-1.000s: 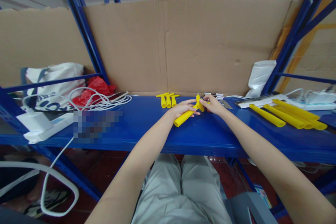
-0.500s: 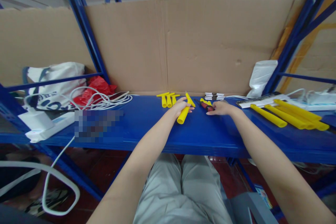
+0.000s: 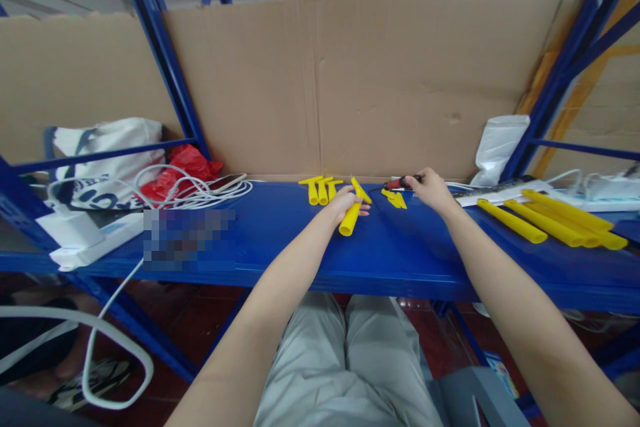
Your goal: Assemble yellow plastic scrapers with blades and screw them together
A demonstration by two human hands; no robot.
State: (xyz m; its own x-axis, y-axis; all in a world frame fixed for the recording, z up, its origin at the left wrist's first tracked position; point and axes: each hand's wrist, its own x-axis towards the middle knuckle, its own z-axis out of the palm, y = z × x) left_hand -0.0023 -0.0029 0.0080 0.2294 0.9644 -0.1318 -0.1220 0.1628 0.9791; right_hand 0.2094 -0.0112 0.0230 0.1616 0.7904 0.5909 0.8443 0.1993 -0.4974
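A yellow T-shaped piece is gripped in the left hand. The left fingers are closed around its tube. The open end of the tube is exposed on the near side of these fingers, and the crosspiece is visible on their far side. Whether the piece is also supported by the blue surface cannot be told.

A red-and-black tool is held in the right hand. The right fingers are clamped on its dark end; the red portion is directed leftward from the fingertips. Small yellow parts are laid on the surface between the two hands, near the right fingers and on their left.

Three short T-pieces are arranged in a row just to the left of the left fingers, with the tube openings turned toward the near edge. Several long yellow tubes are grouped well to the right of the right fingers. A coil of white cable and a red bag are located well to the left of the left fingers. A cardboard panel is positioned beyond both hands.
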